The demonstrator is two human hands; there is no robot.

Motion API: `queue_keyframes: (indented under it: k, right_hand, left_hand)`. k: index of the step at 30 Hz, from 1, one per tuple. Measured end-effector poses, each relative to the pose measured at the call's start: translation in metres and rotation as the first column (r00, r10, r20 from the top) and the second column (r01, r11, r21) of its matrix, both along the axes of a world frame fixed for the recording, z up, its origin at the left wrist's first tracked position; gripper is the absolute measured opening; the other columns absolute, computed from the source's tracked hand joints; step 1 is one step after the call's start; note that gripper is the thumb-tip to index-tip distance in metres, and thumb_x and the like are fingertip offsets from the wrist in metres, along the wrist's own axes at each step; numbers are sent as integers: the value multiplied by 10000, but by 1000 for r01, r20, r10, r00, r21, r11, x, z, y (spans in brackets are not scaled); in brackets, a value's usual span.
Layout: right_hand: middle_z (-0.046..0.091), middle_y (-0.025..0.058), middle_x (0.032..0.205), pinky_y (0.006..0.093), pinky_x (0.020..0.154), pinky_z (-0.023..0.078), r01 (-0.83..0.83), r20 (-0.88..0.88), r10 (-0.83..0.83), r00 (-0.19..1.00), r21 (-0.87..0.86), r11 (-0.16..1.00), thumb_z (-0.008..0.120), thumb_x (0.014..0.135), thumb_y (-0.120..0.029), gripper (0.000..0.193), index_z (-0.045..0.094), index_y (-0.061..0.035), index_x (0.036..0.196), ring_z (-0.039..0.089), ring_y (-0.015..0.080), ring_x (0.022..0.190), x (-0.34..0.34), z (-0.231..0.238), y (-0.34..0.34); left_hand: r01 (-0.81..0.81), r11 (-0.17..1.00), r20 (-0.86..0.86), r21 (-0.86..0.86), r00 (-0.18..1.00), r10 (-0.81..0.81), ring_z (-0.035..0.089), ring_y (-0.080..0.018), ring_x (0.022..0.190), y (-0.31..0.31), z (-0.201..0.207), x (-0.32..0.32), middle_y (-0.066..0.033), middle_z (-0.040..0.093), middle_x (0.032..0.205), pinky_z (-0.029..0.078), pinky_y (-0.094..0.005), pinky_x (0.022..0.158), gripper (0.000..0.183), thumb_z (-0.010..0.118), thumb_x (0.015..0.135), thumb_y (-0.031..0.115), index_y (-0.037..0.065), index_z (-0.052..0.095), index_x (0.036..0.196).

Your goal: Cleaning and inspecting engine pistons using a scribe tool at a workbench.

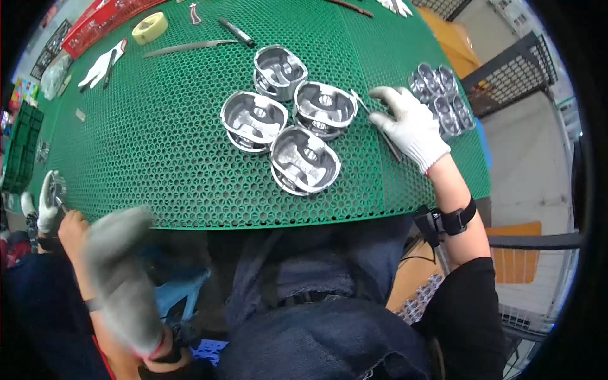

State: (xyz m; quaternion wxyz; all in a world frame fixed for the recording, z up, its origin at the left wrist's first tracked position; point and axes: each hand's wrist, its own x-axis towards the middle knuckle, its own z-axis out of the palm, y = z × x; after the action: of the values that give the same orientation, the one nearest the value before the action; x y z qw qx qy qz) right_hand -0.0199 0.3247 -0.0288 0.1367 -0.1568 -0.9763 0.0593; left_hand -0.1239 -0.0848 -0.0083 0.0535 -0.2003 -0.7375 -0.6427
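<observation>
My right hand (408,123), in a white knit glove, is over the mat right of the pistons with thumb and fingers apart. Beneath its thumb runs a thin metal tool (392,147); whether the hand touches it I cannot tell. My left hand (120,272), in a greyish glove, is off the mat's near edge at lower left, its fingers smeared by motion. Several silvery metal pistons stand close together, hollow side up: a back one (278,71), a left one (254,119), a right one (325,107) and a front one (305,159).
Several smaller metal parts (443,101) stand grouped on the green perforated mat (171,145) at right. Farther back lie a marker (237,31), a narrow blade (190,48), a tape roll (150,28) and a white glove (103,65). At left, a co-worker's gloved hand (47,206) holds a metal part.
</observation>
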Motion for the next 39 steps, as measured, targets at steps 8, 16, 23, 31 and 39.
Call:
queue_keyframes:
  k: [8, 16, 23, 31, 39]
  right_hand:
    - [607, 148, 924, 469, 752, 515, 94, 95, -101, 990, 70, 993, 554, 859, -152, 305, 596, -137, 1161, 621, 356, 854, 20, -22, -13]
    - [579, 62, 860, 199, 472, 396, -158, -135, -271, 953, -986, -62, 464, 889, -139, 440, 492, 13, 1301, 514, 63, 572, 89, -1, -48]
    - [569, 124, 605, 252, 355, 354, -274, -210, -244, 947, -924, -267, 647, 873, -306, 541, 528, 68, 1245, 463, 132, 385, 169, -13, -78]
    - [628, 55, 754, 323, 533, 497, -569, -179, 598, 781, -598, 564, 661, 833, -194, 280, 709, -184, 1109, 609, 202, 598, 163, 8, -78]
    - [611, 51, 704, 347, 510, 469, -662, -173, 693, 700, -521, 539, 721, 763, -198, 125, 694, -133, 867, 626, 234, 618, 136, 8, -96]
  left_hand:
    - [448, 707, 396, -548, 883, -253, 646, -150, 632, 129, 1, -15, -91, 660, 774, 496, -284, 594, 344, 604, 915, 293, -7, 597, 1083]
    - [460, 798, 459, -389, 848, -265, 671, -173, 866, 144, -17, -1, -105, 670, 956, 542, -279, 701, 418, 616, 871, 155, -5, 510, 1243]
    - [754, 652, 671, -80, 524, -524, 619, -188, 1045, 107, -14, 54, -112, 623, 1161, 522, -310, 872, 504, 513, 799, -60, 1, 494, 1299]
    - [906, 116, 422, -406, 299, -856, 678, -361, 866, 101, -5, 98, -192, 669, 976, 541, -366, 746, 464, 594, 683, -59, -30, 560, 1144]
    - [913, 34, 487, -406, 248, -837, 674, -353, 845, 106, -3, 103, -187, 663, 934, 540, -380, 705, 422, 612, 698, -13, 3, 577, 1118]
